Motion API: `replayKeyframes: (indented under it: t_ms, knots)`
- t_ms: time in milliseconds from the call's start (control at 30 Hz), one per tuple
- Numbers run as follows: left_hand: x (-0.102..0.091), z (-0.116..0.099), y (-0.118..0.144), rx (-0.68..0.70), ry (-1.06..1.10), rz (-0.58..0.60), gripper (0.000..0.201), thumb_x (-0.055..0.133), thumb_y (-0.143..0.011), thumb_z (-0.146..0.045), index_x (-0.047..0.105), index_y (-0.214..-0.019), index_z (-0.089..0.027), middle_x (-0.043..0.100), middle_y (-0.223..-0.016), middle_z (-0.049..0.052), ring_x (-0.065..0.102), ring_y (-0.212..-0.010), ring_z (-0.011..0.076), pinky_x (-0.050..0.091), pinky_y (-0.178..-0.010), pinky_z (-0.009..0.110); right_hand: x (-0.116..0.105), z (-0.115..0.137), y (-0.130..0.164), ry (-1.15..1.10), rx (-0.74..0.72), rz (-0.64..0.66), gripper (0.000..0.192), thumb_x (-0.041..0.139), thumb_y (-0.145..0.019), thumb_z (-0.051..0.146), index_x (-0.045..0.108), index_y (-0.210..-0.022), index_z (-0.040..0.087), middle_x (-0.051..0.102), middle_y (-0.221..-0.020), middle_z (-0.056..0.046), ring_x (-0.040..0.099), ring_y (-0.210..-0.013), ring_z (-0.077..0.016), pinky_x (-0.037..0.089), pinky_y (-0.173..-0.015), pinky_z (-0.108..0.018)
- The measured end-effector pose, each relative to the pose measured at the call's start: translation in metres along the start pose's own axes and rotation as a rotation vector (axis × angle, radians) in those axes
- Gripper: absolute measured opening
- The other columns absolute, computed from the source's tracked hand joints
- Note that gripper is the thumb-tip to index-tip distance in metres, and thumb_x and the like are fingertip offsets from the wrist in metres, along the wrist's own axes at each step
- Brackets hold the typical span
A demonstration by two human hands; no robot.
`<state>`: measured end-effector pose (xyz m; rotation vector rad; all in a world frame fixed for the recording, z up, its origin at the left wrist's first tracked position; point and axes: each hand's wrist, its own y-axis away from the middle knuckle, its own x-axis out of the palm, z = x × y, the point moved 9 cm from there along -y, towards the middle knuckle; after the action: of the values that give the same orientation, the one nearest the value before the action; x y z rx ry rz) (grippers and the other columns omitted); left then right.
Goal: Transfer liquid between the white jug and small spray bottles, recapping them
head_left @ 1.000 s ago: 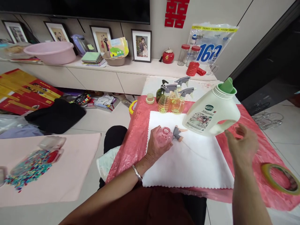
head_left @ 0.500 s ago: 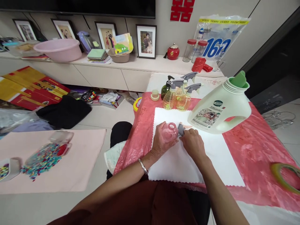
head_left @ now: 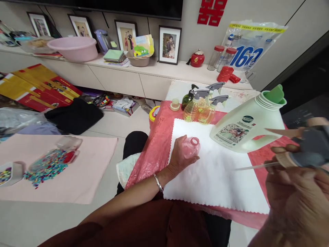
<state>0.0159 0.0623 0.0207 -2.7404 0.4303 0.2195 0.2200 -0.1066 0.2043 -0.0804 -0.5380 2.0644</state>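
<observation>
My left hand [head_left: 178, 154] is wrapped around a small clear pink bottle [head_left: 189, 148], uncapped and tilted, its open mouth facing up and away. Raised at the right edge, my right hand [head_left: 295, 195] grips a grey and peach trigger spray head [head_left: 308, 147]; its thin dip tube points left over the white cloth [head_left: 210, 181]. The spray head is blurred and partly cut off by the frame. Beyond the bottle stands a large pale green detergent jug [head_left: 246, 127], uncapped, with a green spout. Filled yellow spray bottles [head_left: 206, 114] with grey triggers stand left of the jug.
A dark green pump bottle [head_left: 187, 100] and a pale cap [head_left: 175, 104] sit at the table's back left, on red plastic sheeting [head_left: 151, 151]. To the left, a pink mat [head_left: 92, 171] bears spilled coloured beads [head_left: 48, 169]. A cabinet [head_left: 113, 77] runs along the wall.
My right hand has moved from beside the pink bottle to the right and up, carrying the spray head. My left hand still holds the bottle. The view has shifted slightly.
</observation>
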Motion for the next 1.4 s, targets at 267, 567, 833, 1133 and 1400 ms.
replayKeyframes:
  t_ms: [267, 567, 833, 1133, 1400]
  knots:
    - [0.001, 0.002, 0.002, -0.018, 0.044, 0.010, 0.102, 0.085, -0.065, -0.067, 0.037, -0.144, -0.024, 0.047, -0.142, 0.015, 0.050, -0.135, 0.0373, 0.041, -0.117, 0.058, 0.049, 0.022, 0.002, -0.197, -0.151, 0.005, 0.014, 0.080, -0.077, 0.016, 0.073, -0.088, 0.013, 0.063, -0.102, -0.012, 0.063, -0.081, -0.0207, 0.045, -0.054, -0.029]
    - [0.000, -0.003, 0.001, 0.080, 0.027, -0.015, 0.098, 0.083, -0.068, -0.066, 0.036, -0.143, -0.024, 0.048, -0.137, 0.015, 0.052, -0.129, 0.0364, 0.045, -0.112, 0.060, 0.092, -0.017, 0.011, -0.228, -0.040, 0.218, 0.020, 0.081, -0.079, 0.017, 0.075, -0.099, 0.017, 0.067, -0.104, -0.008, 0.065, -0.087, -0.0179, 0.051, -0.063, -0.026]
    - [0.002, 0.002, -0.001, 0.044, -0.036, -0.046, 0.102, 0.090, -0.059, -0.059, 0.038, -0.140, -0.024, 0.051, -0.135, 0.014, 0.055, -0.127, 0.0374, 0.047, -0.110, 0.062, 0.114, -0.083, 0.034, 0.008, 0.029, 0.517, 0.023, 0.074, -0.091, 0.034, 0.074, -0.112, 0.025, 0.066, -0.119, -0.005, 0.065, -0.110, -0.0209, 0.053, -0.097, -0.035]
    - [0.001, -0.001, -0.002, 0.007, -0.050, -0.046, 0.101, 0.093, -0.056, -0.053, 0.042, -0.138, -0.023, 0.055, -0.134, 0.014, 0.057, -0.125, 0.0380, 0.048, -0.108, 0.063, 0.125, -0.099, 0.044, 0.154, 0.092, 0.647, 0.031, 0.072, -0.092, 0.044, 0.074, -0.111, 0.020, 0.067, -0.117, -0.007, 0.065, -0.107, -0.0196, 0.055, -0.092, -0.030]
    - [0.001, -0.001, -0.002, 0.032, -0.058, -0.057, 0.102, 0.092, -0.057, -0.056, 0.041, -0.138, -0.021, 0.056, -0.133, 0.015, 0.058, -0.123, 0.0359, 0.049, -0.108, 0.060, 0.132, -0.095, 0.046, 0.126, 0.089, 0.713, 0.027, 0.067, -0.095, 0.044, 0.073, -0.105, 0.019, 0.067, -0.115, -0.006, 0.064, -0.107, -0.0176, 0.054, -0.094, -0.028]
